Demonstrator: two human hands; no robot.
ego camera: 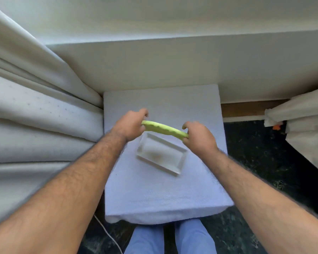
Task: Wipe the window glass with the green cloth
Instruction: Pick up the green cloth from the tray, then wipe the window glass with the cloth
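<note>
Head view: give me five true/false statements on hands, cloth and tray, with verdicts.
1. Both hands grip the green cloth. True: the left hand holds one end and the right hand the other.
2. The cloth lies flat inside the clear tray. False: it is held in the air, stretched between the hands above the tray.
3. The tray sits on the white towel-covered stool. True.
4. The curtain hangs on the person's right. False: the large folded curtain is on the left.
5. The cloth is pressed against window glass. False: it is over the stool, touching only the hands.
</note>
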